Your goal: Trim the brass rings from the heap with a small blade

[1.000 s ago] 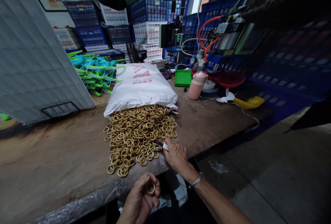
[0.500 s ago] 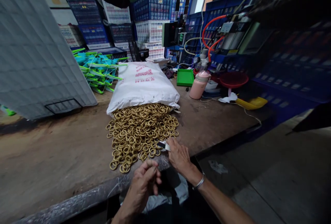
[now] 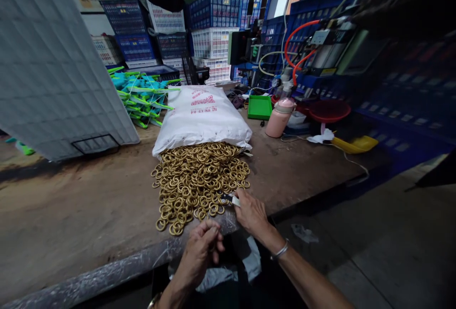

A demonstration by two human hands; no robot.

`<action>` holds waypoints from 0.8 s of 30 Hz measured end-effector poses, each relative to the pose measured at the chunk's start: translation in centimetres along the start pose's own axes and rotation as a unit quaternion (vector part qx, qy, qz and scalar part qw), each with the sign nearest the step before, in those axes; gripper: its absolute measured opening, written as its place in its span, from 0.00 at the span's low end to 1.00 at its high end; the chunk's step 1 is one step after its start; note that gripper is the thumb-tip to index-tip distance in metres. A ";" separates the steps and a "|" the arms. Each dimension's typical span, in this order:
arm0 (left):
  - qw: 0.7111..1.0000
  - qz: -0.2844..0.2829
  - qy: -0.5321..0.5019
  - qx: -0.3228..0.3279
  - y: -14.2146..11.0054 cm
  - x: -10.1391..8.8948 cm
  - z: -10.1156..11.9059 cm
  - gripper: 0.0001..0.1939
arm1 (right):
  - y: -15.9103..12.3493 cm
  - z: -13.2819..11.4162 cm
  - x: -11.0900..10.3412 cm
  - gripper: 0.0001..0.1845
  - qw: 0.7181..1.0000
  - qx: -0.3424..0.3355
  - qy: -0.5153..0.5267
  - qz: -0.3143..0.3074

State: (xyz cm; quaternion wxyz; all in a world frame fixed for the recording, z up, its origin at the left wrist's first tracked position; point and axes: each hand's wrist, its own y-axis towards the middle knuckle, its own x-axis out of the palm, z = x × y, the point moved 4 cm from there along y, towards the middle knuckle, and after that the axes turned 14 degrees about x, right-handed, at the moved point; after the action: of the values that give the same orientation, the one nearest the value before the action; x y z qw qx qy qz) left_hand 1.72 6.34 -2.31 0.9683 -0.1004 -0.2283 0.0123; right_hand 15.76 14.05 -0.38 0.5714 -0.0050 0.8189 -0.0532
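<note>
Gold-coloured rings [image 3: 199,176] lie in a loose heap on the brown table, spilling from the mouth of a white sack [image 3: 204,114] with red print. My right hand [image 3: 251,211] is closed on a small flat tool [image 3: 235,201] with a white end and a dark tip; its exact kind is unclear. The dark tip reaches the heap's right front edge. My left hand [image 3: 203,247] is at the table's front edge, just before the rings, its thumb and fingers pinched together. Whatever the pinch holds, if anything, is hidden.
Left of the sack stand a large grey panel [image 3: 67,71] and green-and-blue plastic pieces [image 3: 146,95]. To the right are a green tray [image 3: 259,107], a pink bottle [image 3: 280,119], a red dish [image 3: 328,110] and a yellow scoop [image 3: 356,144]. Stacked crates [image 3: 213,9] fill the back.
The whole view has shifted slightly, with the table's things further right. Both hands keep nearly the same places by the heap; my left fingers have drawn a little closer together.
</note>
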 end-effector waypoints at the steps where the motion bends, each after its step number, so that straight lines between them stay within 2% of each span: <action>1: 1.000 -0.001 -0.001 0.001 0.1 0.0 0.0 0.15 | 0.1 -0.1 0.0 0.11 1.000 0.003 -0.001 -0.003; 8: 1.000 0.011 -0.005 -0.004 0.1 -0.1 0.0 0.17 | 0.2 -0.1 0.8 0.09 1.000 -0.005 -0.022 0.015; 13: 1.000 0.015 0.001 -0.007 0.2 0.1 0.0 0.17 | -0.2 0.3 0.9 0.09 0.998 -0.036 0.043 0.038; 17: 0.999 0.034 0.019 0.007 0.0 0.2 0.2 0.19 | -1.7 -0.5 0.7 0.12 0.988 -0.098 0.121 -0.022; 21: 0.998 0.026 0.054 0.020 -0.3 0.3 0.5 0.19 | -4.1 -2.3 0.4 0.13 0.960 -0.184 0.188 -0.092; 24: 0.995 0.033 0.091 0.025 -0.6 0.1 1.1 0.18 | -4.9 -3.1 0.1 0.09 0.947 -0.177 0.244 -0.108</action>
State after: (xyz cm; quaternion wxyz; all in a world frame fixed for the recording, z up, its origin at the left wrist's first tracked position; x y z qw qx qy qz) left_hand 1.33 6.01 -1.20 0.9863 -0.0842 -0.1355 0.0413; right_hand 12.58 9.44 0.99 0.3344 -0.1818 0.9242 0.0315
